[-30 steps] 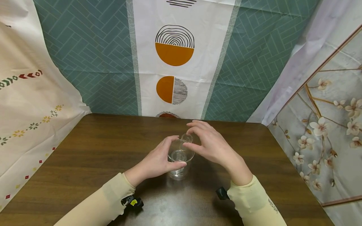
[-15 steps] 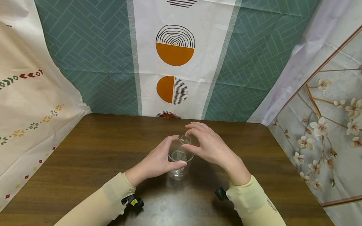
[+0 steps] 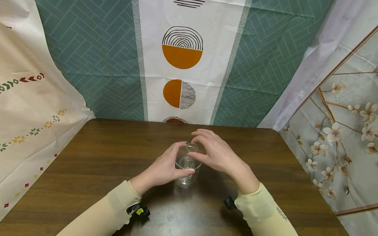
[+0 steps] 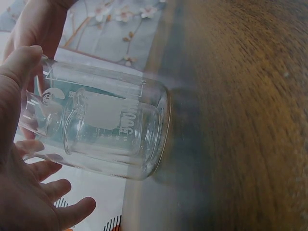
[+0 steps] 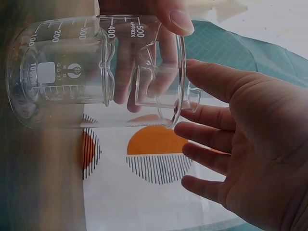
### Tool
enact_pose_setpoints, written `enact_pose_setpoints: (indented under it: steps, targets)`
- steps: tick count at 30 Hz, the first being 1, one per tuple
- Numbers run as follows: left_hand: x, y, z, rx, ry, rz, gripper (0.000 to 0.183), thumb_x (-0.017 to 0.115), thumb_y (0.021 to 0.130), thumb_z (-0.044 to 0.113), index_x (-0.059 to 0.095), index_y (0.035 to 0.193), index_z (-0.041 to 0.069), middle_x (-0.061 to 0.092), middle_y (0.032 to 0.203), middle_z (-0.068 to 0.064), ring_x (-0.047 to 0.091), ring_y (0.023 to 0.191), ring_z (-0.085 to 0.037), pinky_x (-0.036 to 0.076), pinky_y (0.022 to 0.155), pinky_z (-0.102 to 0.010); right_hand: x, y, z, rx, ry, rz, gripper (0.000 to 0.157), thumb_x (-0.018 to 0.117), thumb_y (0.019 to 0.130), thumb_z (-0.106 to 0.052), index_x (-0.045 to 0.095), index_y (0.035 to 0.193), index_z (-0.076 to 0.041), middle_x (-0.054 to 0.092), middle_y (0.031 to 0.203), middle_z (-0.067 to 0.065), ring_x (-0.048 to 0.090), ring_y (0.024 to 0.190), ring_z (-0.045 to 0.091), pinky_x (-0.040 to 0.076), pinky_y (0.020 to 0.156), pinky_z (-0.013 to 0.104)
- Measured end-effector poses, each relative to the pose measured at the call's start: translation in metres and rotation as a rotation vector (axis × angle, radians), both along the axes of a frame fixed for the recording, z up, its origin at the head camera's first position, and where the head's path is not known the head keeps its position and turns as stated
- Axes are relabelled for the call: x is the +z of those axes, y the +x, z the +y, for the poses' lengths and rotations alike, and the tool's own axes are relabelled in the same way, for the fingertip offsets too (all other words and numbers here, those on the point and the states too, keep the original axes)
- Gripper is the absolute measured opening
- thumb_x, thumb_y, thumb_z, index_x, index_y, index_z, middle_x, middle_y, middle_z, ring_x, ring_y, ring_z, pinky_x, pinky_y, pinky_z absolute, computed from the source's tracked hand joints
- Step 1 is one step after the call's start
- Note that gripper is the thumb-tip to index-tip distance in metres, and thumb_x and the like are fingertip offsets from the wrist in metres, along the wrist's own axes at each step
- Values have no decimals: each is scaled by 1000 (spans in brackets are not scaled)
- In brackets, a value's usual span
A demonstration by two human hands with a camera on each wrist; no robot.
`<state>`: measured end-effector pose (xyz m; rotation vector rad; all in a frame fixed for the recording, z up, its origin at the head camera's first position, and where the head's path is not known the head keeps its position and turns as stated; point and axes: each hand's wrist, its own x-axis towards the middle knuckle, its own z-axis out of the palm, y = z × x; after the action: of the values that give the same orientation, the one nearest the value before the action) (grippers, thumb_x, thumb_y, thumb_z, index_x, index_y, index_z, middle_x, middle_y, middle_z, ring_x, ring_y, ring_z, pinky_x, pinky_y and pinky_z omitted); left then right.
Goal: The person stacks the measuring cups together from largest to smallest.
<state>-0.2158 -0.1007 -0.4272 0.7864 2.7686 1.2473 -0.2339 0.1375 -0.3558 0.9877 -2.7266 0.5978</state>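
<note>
A large clear glass beaker (image 3: 186, 184) marked 500 ml stands upright on the table. My left hand (image 3: 166, 165) grips it from the left near its rim, thumb in front and fingers behind. Inside sits a mid-sized beaker (image 5: 67, 72) marked 100 ml, resting at the bottom. My right hand (image 3: 220, 152) pinches a smaller clear glass vessel, seemingly a tiny beaker (image 3: 192, 147), between thumb and fingers. In the right wrist view this tiny beaker (image 5: 159, 86) is partly within the large beaker's mouth, above the mid-sized one. Transparent glass blurs its exact outline.
The brown wooden table (image 3: 88, 183) extends around the beakers. A green and white patterned cloth (image 3: 189, 72) hangs behind its far edge, with a floral cloth (image 3: 339, 137) at right and a cream cloth (image 3: 35, 105) at left. Each forearm wears a small wrist camera (image 3: 140, 211).
My right hand has shifted slightly left and down, bringing the tiny beaker over and partly into the large beaker's mouth. The left hand and large beaker stay in place.
</note>
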Motion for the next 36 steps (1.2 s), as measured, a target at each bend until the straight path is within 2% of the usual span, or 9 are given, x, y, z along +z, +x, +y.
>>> enact_pose_setpoints:
  steps: [36]
  targets:
    - [-2, 0, 0, 5, 3, -4, 102, 84, 92, 62, 35, 167, 15, 44, 168, -7, 46, 153, -31, 44, 116, -65, -11, -2, -8, 26, 42, -27, 32, 87, 98, -41, 77, 116, -15, 61, 156, 6, 45, 155, 29, 38, 124, 55]
